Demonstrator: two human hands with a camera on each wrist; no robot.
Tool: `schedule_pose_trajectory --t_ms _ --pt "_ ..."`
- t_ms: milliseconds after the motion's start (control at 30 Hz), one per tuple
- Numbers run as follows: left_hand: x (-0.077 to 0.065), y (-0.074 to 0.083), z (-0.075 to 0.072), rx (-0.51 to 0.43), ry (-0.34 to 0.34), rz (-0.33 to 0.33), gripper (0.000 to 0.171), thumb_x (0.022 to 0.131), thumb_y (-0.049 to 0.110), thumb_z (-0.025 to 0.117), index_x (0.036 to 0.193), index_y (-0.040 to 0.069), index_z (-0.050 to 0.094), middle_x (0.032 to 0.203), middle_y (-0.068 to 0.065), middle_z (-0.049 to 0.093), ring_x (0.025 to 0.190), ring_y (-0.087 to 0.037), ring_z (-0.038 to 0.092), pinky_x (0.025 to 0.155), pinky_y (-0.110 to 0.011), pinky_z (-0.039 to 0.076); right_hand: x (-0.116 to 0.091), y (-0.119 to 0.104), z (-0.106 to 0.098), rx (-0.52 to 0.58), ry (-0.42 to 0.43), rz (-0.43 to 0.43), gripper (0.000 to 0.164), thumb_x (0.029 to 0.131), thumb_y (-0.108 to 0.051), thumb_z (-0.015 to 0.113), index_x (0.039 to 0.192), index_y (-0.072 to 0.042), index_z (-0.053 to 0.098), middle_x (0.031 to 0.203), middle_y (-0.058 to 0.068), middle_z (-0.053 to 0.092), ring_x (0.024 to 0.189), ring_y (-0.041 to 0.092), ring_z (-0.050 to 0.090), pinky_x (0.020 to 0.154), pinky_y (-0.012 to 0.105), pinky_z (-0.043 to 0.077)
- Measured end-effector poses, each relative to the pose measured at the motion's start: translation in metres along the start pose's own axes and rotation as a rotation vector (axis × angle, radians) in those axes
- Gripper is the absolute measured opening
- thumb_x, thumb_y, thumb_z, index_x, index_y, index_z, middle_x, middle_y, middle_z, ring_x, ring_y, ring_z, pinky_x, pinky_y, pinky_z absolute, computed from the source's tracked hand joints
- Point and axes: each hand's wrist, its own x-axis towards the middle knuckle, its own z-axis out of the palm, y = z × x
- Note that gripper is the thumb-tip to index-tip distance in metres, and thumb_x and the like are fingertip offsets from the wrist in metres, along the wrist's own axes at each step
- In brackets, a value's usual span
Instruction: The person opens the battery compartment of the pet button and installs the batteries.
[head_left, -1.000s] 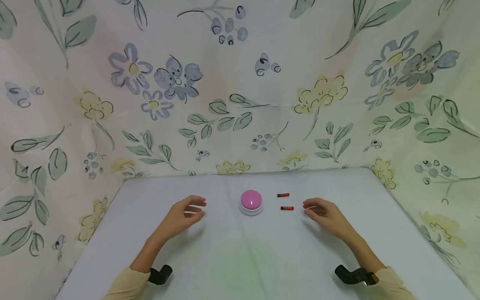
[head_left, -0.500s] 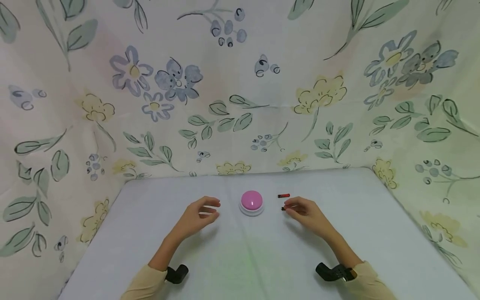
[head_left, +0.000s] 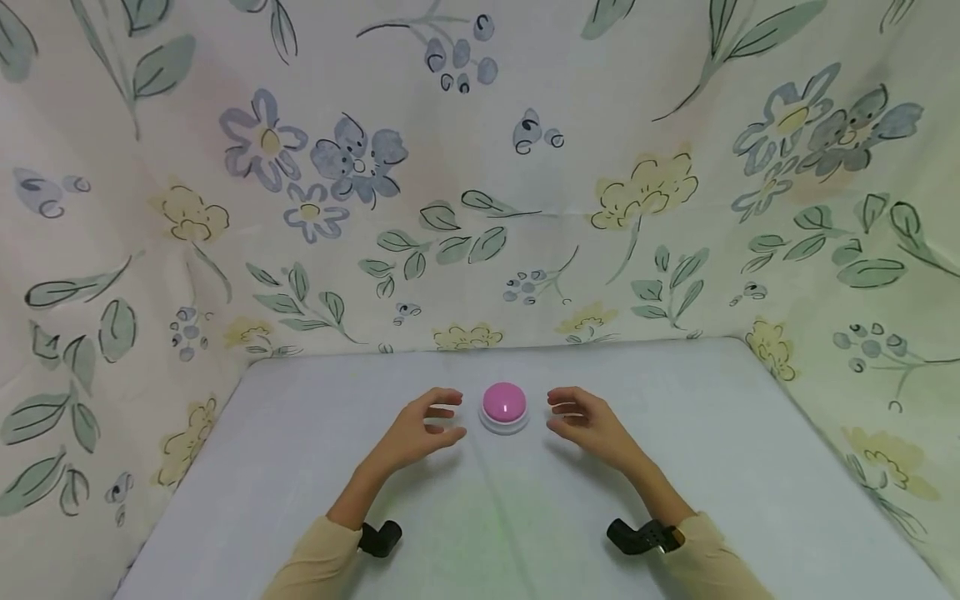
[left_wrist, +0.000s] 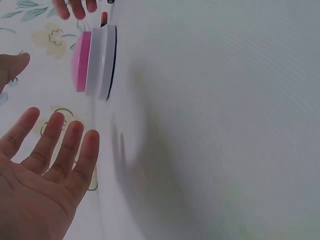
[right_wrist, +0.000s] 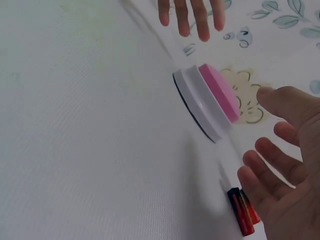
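Find the pink-topped push button (head_left: 504, 407) on the white table (head_left: 300, 442), between left hand (head_left: 415, 429) and right hand (head_left: 597, 425), fingers spread, holding nothing. Looks light, rigid, slick; probably grips best round the white base (right_wrist: 201, 105).

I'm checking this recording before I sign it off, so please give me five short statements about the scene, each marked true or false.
1. In the head view, the button sits between the left hand and the right hand. True.
2. The left hand is gripping the button. False: it is apart from the button and holds nothing.
3. The right wrist view shows two batteries. True.
4. The button's top is green. False: it is pink.
5. The cloth behind the table has a flower pattern. True.
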Motion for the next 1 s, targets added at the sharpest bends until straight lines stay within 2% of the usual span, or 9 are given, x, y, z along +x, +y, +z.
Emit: schedule_pose_trajectory --t_ms 167,400,533,667,1000 --pt "0.009 -0.005 0.005 0.003 -0.026 0.009 0.068 0.087 0.019 0.083 0.144 0.004 0.049 0.143 -0.019 0.052 0.126 -0.038 0.054 0.098 -0.052 0.049 0.009 0.003 0.009 -0.01 -0.027 0.027 0.065 0.087 -0.009 0.083 0.141 0.005 0.049 0.138 0.028 0.052 0.127 0.044 0.051 0.102 0.054 0.045" --pt "0.019 -0.007 0.009 0.049 -0.062 0.02 0.086 0.08 0.026 0.09 0.15 0.009 0.042 0.15 -0.017 0.046 0.136 -0.036 0.045 0.104 -0.049 0.045 0.021 0.003 0.013 -0.064 -0.079 0.08 0.088 0.079 -0.019 0.091 0.15 0.0 0.041 0.149 0.022 0.045 0.138 0.04 0.041 0.11 0.053 0.036" --pt "0.026 -0.007 0.011 0.06 -0.08 0.007 0.089 0.079 0.025 0.091 0.152 0.012 0.041 0.151 -0.016 0.045 0.138 -0.035 0.042 0.107 -0.048 0.043 0.028 0.003 0.016 -0.104 -0.107 0.09 0.093 0.079 -0.021 0.091 0.153 -0.001 0.038 0.152 0.023 0.042 0.139 0.04 0.039 0.111 0.052 0.035" --pt "0.034 -0.008 0.013 0.062 -0.087 0.008 0.091 0.079 0.024 0.091 0.153 0.009 0.04 0.151 -0.017 0.045 0.138 -0.035 0.042 0.107 -0.049 0.042 0.036 0.002 0.018 -0.115 -0.12 0.088 0.096 0.078 -0.02 0.091 0.153 0.0 0.036 0.152 0.024 0.041 0.14 0.042 0.038 0.111 0.053 0.035" --pt "0.051 -0.009 0.018 0.085 -0.09 0.057 0.093 0.076 0.02 0.093 0.151 0.001 0.04 0.149 -0.022 0.047 0.135 -0.038 0.045 0.105 -0.049 0.044 0.053 0.005 0.025 -0.108 -0.152 0.111 0.098 0.077 -0.024 0.092 0.154 -0.001 0.036 0.153 0.022 0.041 0.141 0.039 0.038 0.111 0.052 0.034"
